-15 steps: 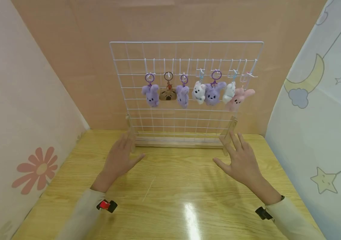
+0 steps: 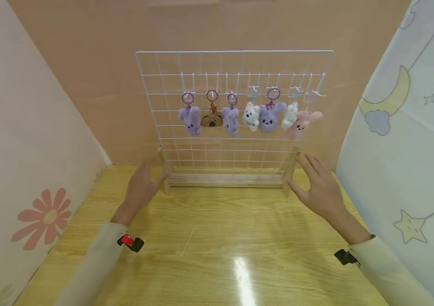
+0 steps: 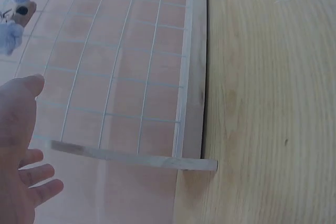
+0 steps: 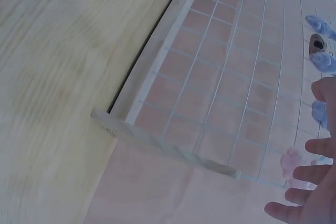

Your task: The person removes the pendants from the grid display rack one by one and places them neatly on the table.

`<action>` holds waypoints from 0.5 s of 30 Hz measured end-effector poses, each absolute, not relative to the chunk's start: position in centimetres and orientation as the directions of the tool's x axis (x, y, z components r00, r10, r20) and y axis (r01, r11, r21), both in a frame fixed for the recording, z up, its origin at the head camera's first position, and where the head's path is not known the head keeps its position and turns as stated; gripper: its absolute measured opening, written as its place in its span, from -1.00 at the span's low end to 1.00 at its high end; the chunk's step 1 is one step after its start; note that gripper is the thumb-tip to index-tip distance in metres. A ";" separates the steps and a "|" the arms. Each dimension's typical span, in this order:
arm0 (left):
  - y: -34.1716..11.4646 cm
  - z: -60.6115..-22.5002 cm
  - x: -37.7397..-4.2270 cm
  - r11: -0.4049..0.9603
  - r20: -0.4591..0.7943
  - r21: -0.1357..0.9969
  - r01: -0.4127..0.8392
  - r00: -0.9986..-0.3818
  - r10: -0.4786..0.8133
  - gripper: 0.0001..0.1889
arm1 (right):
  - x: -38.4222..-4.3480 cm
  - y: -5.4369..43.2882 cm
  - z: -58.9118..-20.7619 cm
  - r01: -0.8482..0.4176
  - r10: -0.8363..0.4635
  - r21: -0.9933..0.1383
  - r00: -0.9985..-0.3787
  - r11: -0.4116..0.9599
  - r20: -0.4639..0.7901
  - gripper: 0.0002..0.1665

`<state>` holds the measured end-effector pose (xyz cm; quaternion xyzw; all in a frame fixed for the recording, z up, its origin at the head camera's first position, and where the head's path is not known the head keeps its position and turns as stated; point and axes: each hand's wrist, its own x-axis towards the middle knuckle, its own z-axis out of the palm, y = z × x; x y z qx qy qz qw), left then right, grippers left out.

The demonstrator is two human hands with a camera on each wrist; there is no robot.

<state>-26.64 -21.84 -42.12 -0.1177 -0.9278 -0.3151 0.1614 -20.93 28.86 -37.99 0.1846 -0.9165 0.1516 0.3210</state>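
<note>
A white wire grid rack (image 2: 209, 138) on a wooden stand (image 2: 224, 182) carries a row of plush keychains on hooks. Among them are three purple bunnies (image 2: 190, 121), a brown bear head (image 2: 211, 119), two white plush animals (image 2: 251, 116) and a pink bunny (image 2: 302, 123). My left hand (image 2: 139, 187) is beside the stand's left leg, thumb toward it, fingers apart and empty. On the opposite side my right hand (image 2: 322, 191) hovers near the right leg (image 2: 290, 172), its fingers spread in the right wrist view and holding nothing.
The rack stands at the back of a wood-grain table (image 2: 217, 238), before a tan backdrop (image 2: 87, 63). White panels printed with a flower (image 2: 50, 216) and a moon (image 2: 393, 95) flank it on the left and right.
Both hands have moved outward, away from each other, and slightly up in the head view. The rack and keychains keep their places, with only a slight shift of the view.
</note>
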 end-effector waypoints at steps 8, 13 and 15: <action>-22.9 -41.7 -29.1 0.716 0.406 0.592 0.371 -0.904 0.133 -0.18 | -21.8 29.9 -35.0 -0.456 -0.148 -0.234 -0.658 0.859 0.739 -0.35; -23.4 -41.3 -30.4 0.657 0.397 0.644 0.393 -0.905 0.152 -0.20 | -22.5 30.3 -33.0 -0.459 -0.122 -0.233 -0.620 0.857 0.775 -0.45; -23.6 -41.2 -31.0 0.644 0.381 0.657 0.392 -0.910 0.166 -0.19 | -22.8 30.5 -32.3 -0.452 -0.107 -0.242 -0.620 0.859 0.777 -0.48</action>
